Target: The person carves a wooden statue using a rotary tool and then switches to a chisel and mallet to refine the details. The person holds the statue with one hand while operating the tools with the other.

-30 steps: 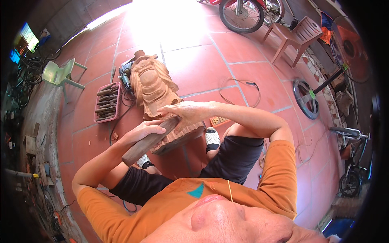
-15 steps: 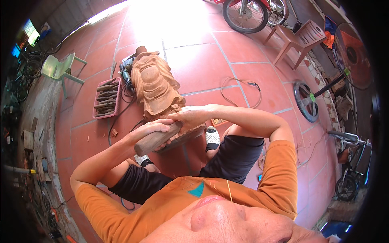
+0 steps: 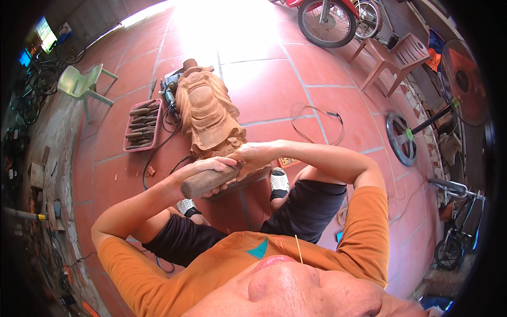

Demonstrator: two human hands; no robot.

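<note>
I'm seeing left hand (image 3: pixel 206 165) clamping wood bar (image 3: pixel 206 183) mid-frame, right hand (image 3: pixel 253 153) meeting it, can't tell its grip; carving (image 3: pixel 205 113) lying above.

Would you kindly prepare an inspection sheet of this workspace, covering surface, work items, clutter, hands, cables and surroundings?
Surface: red tiled floor with pale grout lines.
Work items: brown carved wooden figure; thick, rounded brown wooden bar.
Clutter: pink plastic basket holding dark brown elongated tools; small wood chips nearby.
Hands: left hand wraps the bar; right hand is beside the bar's far end, its grip hidden.
Cables: black cable beside the basket; thin brown cord curving on the floor.
Surroundings: pale green plastic chair at left; brown plastic chair and red motorbike at upper right.
</note>
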